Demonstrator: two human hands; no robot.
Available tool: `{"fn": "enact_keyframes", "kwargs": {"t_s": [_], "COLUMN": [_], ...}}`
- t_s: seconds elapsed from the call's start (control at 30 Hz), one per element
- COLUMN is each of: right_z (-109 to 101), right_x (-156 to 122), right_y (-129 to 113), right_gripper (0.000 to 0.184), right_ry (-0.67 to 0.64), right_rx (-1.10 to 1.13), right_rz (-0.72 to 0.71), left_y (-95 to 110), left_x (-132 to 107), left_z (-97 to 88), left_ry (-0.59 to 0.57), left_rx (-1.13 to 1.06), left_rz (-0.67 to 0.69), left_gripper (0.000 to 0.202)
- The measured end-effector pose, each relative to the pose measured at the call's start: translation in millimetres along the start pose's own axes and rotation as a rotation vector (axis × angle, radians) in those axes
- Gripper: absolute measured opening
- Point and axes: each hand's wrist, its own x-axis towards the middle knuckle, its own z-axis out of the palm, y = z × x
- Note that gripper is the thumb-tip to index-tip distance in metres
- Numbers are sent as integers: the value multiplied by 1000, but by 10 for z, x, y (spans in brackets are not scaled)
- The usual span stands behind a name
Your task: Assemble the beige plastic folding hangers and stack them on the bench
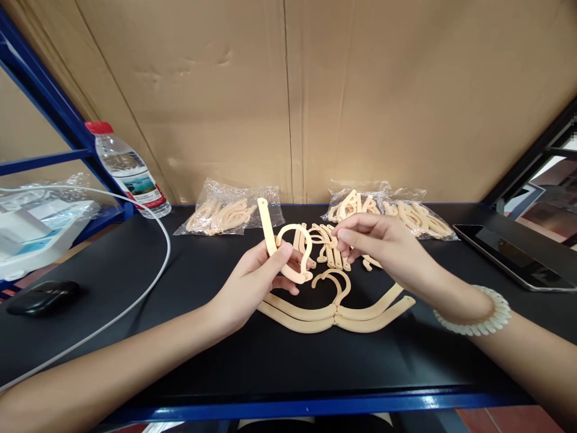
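Note:
My left hand (259, 270) grips a beige plastic hanger part (267, 228), its straight arm pointing up and a curved hook (307, 240) beside it. To the right, my right hand (383, 240) is raised, thumb and forefinger pinched together; whatever may be between them is too small to make out. Below both hands, two hangers (311, 325) lie spread on the black table (270, 367), one in front of the other with hooks toward the back. Loose hanger parts (333, 255) form a pile behind, partly hidden by my hands.
Clear bags of hanger parts stand along the cardboard back wall: one bag (225, 213) at left, two more (417, 219) at right. A water bottle (135, 174), white cable (164, 258) and black mouse (42, 297) are at left. A tablet (509, 255) lies at right.

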Motion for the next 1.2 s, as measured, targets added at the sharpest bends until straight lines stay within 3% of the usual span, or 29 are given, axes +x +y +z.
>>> {"fn": "enact_keyframes", "kwargs": {"t_s": [0.13, 0.2, 0.33, 0.43, 0.53, 0.87, 1.07, 1.2], "right_z": [-193, -284, -383, -378, -351, -284, -230, -166], "right_x": [90, 130, 172, 171, 160, 186, 175, 138], "right_y": [-6, 12, 104, 171, 194, 319, 367, 312], "right_gripper": [21, 20, 12, 12, 12, 15, 46, 41], "right_ry": [124, 87, -24, -67, -123, -134, -177, -233], "right_rx": [-68, -232, -735, -917, -967, -1031, -997, -898], "right_rz": [14, 22, -62, -88, -94, -221, -328, -376], "left_y": [33, 44, 24, -3, -13, -13, 21, 25], "left_x": [-2, -3, -4, -7, -8, 28, 42, 35], "left_z": [22, 26, -6, -39, -53, -54, -14, -19], "left_ry": [-16, -25, -28, -38, -23, 129, 174, 168], "left_rx": [20, 22, 72, 126, 137, -33, -106, -120], "left_rz": [4, 2, 9, 31, 33, 17, 17, 20], "left_gripper": [33, 36, 21, 13, 12, 13, 15, 14]}}
